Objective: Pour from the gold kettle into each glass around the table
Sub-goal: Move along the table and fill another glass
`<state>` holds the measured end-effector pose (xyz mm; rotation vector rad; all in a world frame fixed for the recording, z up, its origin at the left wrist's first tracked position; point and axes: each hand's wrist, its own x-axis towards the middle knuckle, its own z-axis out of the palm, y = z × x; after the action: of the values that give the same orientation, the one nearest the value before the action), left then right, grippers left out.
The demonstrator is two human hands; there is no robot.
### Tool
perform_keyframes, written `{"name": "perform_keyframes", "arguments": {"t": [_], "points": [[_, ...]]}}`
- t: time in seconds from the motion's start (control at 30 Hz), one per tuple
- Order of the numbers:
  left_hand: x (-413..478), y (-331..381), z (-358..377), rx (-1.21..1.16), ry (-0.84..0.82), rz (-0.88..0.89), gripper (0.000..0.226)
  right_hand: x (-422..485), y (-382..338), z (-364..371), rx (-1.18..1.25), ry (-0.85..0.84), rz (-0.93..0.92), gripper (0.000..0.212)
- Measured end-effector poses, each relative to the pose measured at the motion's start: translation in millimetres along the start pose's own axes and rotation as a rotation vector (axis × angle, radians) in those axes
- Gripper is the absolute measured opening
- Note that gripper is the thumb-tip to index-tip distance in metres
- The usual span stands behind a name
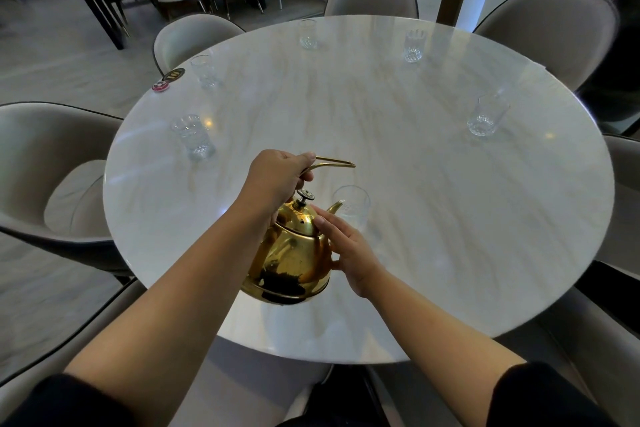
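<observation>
1. Holding the shiny gold metal kettle (294,253) up by its thin wire handle, the left hand (277,180) is clenched around it, above the desk's (450,218) near edge.
2. Right hand (349,253) is flat against the kettle's side and lid, not gripping.
3. Spout points away, its tip right at the nearest clear tumbler glass (351,206), so tipping forward looks like the next move.

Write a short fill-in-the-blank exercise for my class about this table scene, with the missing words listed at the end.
1. The left hand grips the gold kettle by its ____.
2. The right hand rests its fingers against the kettle's ____.
3. The kettle's spout points at the ____ glass.
4. The round marble table carries ____ glasses in all.

Missing words: handle; lid; nearest; six
</observation>
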<state>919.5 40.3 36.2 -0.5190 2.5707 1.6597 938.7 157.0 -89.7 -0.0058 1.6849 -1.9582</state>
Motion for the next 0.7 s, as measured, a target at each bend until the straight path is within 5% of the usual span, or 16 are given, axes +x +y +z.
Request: {"name": "perform_keyframes", "arguments": {"t": [0.7], "points": [[-0.5, 2.1, -1.0, 0.004, -0.004, 0.008, 0.041, -1.6, -2.4, 0.0, 0.010, 0.011, 0.012, 0.053]]}}
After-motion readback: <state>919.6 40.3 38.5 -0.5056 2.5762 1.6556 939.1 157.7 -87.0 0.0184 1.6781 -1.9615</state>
